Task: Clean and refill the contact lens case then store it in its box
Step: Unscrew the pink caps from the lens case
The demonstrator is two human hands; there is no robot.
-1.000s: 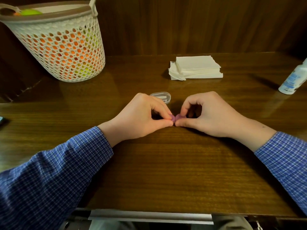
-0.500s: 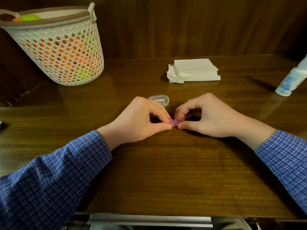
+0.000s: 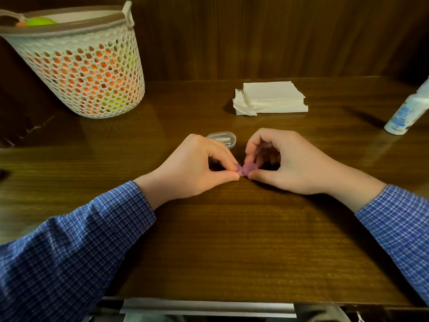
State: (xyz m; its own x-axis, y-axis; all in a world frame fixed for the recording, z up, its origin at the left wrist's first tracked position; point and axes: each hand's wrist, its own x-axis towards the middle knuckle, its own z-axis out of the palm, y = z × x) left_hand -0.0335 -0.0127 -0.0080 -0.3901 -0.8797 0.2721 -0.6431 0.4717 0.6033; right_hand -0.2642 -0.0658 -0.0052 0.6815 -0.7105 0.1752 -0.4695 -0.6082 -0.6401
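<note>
I hold the purple lens case (image 3: 315, 168) low over the table (image 3: 232, 240), in the middle, pinched by my left hand (image 3: 195, 170) on one end and my right hand (image 3: 287, 163) on the other, thumbs and forefingers closed on it. If I twist a cap too hard, I think the small case can slip and spill. The clear box (image 3: 222, 139) just behind my left hand holds something white. The basket (image 3: 79, 63) holds orange and green things.
</note>
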